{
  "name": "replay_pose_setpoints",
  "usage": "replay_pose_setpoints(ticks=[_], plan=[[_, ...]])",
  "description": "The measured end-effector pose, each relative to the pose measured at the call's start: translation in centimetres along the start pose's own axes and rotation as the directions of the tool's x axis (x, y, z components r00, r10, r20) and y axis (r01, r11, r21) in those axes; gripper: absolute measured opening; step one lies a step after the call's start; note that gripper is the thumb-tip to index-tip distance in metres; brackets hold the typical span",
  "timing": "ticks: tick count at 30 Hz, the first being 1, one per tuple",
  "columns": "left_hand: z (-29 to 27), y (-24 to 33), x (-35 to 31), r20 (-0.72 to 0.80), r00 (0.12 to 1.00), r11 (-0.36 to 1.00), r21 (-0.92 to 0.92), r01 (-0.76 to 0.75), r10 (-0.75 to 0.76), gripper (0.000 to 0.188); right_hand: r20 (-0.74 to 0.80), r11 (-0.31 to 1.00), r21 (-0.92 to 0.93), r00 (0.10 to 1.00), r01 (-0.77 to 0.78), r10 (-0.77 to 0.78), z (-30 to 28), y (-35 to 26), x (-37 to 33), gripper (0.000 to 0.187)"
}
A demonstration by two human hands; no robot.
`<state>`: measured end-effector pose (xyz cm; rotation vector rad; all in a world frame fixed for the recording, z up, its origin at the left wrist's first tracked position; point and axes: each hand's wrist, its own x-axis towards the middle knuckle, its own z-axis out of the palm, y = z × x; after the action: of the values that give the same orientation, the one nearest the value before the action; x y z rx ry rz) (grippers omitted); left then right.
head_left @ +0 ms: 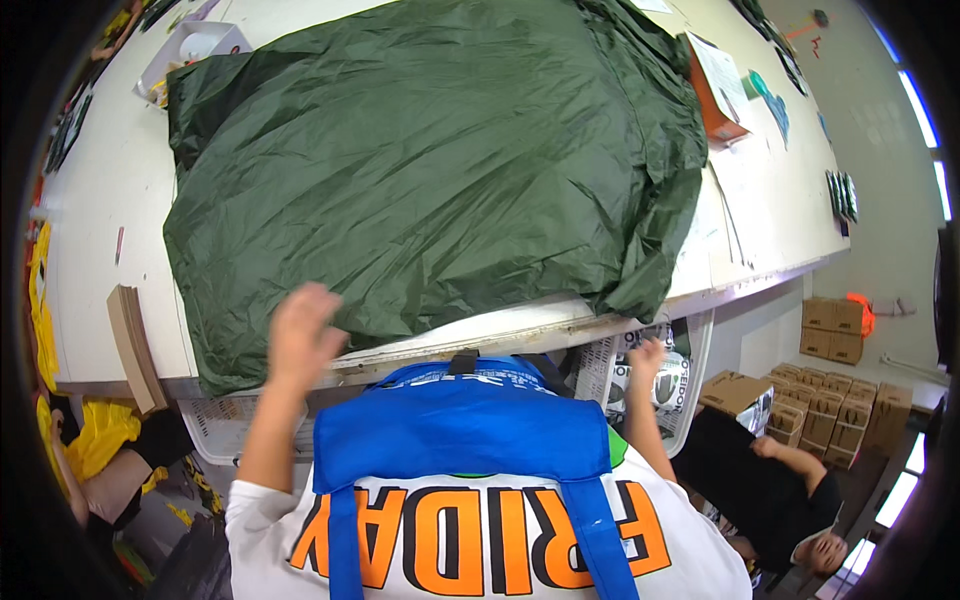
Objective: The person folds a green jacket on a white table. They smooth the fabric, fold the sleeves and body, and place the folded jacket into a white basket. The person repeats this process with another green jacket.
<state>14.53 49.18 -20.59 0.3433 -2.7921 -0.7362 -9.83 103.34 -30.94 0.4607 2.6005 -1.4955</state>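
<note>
A wide sheet of dark green, shiny, wrinkled fabric (pixel 430 170) lies spread over the white table, its near left corner hanging over the front edge. My left hand (pixel 303 335) is over the near left part of the fabric, blurred, with the thumb apart from the fingers and nothing seen in it. My right hand (pixel 646 358) is off the table's front edge, above a white plastic basket (pixel 703 375). Its fingers are curled together; whether they hold anything is hidden. Printed white plastic packages (pixel 672 385) lie in that basket.
Cardboard strips (pixel 137 345) stand at the table's left edge. An orange box (pixel 715 95) with paper, blue scissors (pixel 777 112) and a grey bin (pixel 190 55) are farther back. Another white basket (pixel 225 425) is below left. A person in black (pixel 765 470) is at right, near stacked cartons (pixel 820 405).
</note>
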Motion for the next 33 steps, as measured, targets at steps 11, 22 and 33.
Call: replay_pose_setpoints(ticks=[11, 22, 33], plan=[[4.1, 6.9, 7.2, -0.086, 0.995, 0.979, 0.199, -0.034, 0.052, 0.058, 0.081, 0.703, 0.69, 0.946, 0.174, -0.314, 2.8, -18.8, 0.9, 0.033], [14.2, 23.2, 12.3, 0.212, 0.92, 0.851, -0.49, -0.191, 0.329, 0.074, 0.785, -0.085, 0.54, 0.538, -0.837, -0.308, -0.3, -14.9, -5.6, 0.041], [-1.9, 37.3, 13.8, 0.603, 0.685, 0.847, 0.03, -0.532, 0.409, 0.017, 0.704, -0.06, -0.271, 0.155, 0.961, -0.693, -2.0, -25.0, 23.3, 0.092]])
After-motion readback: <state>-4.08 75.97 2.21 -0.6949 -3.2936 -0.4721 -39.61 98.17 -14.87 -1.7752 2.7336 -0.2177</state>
